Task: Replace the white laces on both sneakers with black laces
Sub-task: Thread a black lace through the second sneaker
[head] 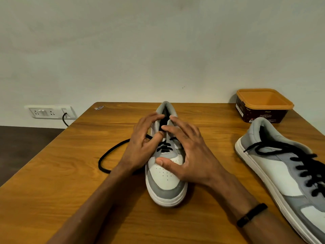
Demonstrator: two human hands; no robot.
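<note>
Our left hand [143, 147] has its fingers curled in at the eyelets of the middle sneaker [166, 173], and the thumb and forefinger seem to pinch the black lace [112, 154] there, though the exact grip is hard to make out. Our right hand [188, 155] is spread wide, fingers nearly straight over the tongue and far side of the shoe, its thumb pressing on the white perforated toe panel; it holds nothing that we can see. The lace crosses the lower eyelets, and its free length loops out to the left across the wooden table [70, 173]. This sneaker points its toe toward us. A black band sits on our right wrist. Well apart to the right lies the second sneaker [284, 166], already threaded with black lace. Behind it, near the wall, stands an open orange-rimmed tub [263, 104].
</note>
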